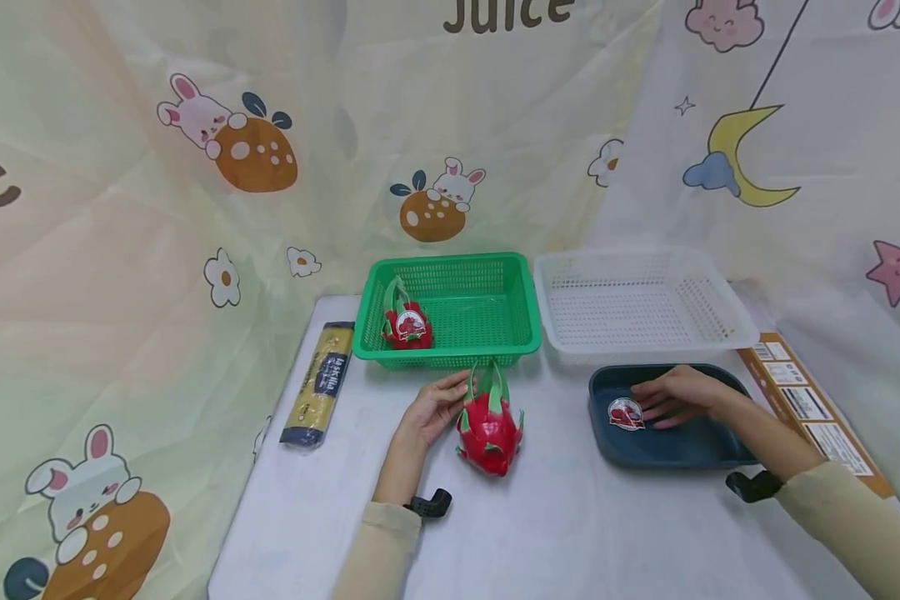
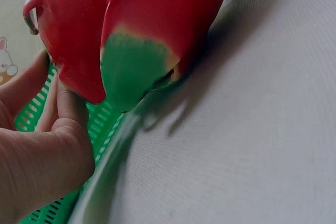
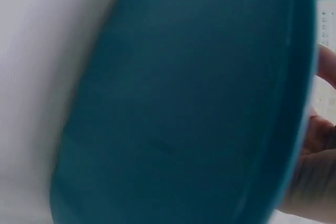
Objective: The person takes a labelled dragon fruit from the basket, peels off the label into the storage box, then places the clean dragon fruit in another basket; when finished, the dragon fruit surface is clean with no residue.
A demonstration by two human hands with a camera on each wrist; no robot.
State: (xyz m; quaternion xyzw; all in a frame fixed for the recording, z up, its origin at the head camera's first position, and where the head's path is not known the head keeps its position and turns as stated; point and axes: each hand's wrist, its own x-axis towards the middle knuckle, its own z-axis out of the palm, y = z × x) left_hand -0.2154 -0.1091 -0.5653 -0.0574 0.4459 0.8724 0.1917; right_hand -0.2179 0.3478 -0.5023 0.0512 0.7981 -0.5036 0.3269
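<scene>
A red dragon fruit (image 1: 489, 433) with green leaf tips is at the middle front of the table. Beside its leafy end, my left hand (image 1: 437, 407) has thumb and fingers together at the fruit's edge, pinching it. The left wrist view shows the fruit (image 2: 142, 9) close up, with the hand (image 2: 47, 145) at its side. My right hand (image 1: 678, 395) reaches into a dark blue tray (image 1: 607, 454), its fingers loosely extended. Right at the fingertips, a round dragon fruit sticker (image 1: 626, 413) shows inside the tray. The tray's wall (image 3: 184, 103) hides most of that hand in the right wrist view.
A green basket (image 1: 487, 352) at the back holds another dragon fruit (image 1: 407, 324) with a round sticker. To its right stands a white basket (image 1: 645, 342). A yellow and navy packet (image 1: 319, 385) lies at the left, and a brown labelled box (image 1: 817, 412) at the right edge.
</scene>
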